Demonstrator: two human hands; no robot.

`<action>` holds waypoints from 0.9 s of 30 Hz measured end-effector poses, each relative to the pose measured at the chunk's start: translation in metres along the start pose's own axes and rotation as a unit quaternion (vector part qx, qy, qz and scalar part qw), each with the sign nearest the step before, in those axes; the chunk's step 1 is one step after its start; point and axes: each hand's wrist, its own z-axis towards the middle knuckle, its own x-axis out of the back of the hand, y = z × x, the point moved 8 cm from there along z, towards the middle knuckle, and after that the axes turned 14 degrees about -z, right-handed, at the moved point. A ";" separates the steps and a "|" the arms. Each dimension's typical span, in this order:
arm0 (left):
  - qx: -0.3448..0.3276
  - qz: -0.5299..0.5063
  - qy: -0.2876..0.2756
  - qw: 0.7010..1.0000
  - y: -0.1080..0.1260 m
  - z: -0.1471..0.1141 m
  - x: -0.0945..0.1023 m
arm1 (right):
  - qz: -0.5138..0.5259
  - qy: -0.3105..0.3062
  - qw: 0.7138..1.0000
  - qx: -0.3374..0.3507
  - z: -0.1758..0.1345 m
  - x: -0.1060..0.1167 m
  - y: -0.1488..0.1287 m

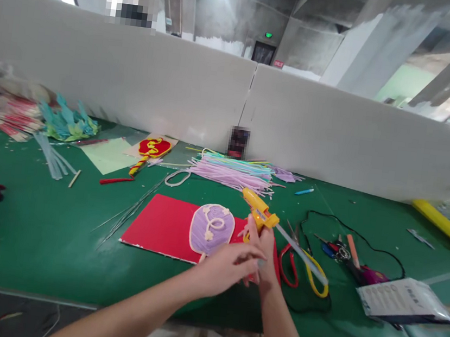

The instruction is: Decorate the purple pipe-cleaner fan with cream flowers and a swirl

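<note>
My right hand (265,250) is wrapped around the handle of a yellow hot glue gun (260,210) with its nozzle pointing up and to the left. A long translucent glue stick (297,248) juts out of its rear. Close against that hand, partly in front of it, is my left hand (233,265), fingers loosely stretched and holding nothing I can see. Beneath both lies a red board (160,226). On it rests a lilac fan-shaped piece (211,232) with a cream edge, small flowers and a curled line; its lower end is partly hidden by my left hand.
Scissors (289,269) with red and yellow handles lie right of the board, beside a black cord and a white packet (405,301). Behind it are pastel pipe cleaners (230,173) and a red-yellow fan (151,151). A pale partition (138,76) borders the green table (54,257).
</note>
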 end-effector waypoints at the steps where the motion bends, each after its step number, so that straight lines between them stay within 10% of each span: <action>1: -0.013 0.061 0.023 0.998 0.007 0.001 0.020 | -0.006 -0.006 1.000 0.001 0.006 0.002 0.002; 6: -0.013 0.323 0.252 0.912 0.025 0.010 0.143 | -0.064 -0.017 0.998 0.006 0.034 0.021 0.013; 9: 0.049 0.395 0.251 0.882 0.005 0.021 0.182 | -0.012 -0.052 0.998 -0.019 0.047 0.017 0.026; 27: 0.066 0.169 0.237 0.954 -0.023 0.012 0.185 | 0.099 0.009 0.987 -0.127 0.056 0.007 0.066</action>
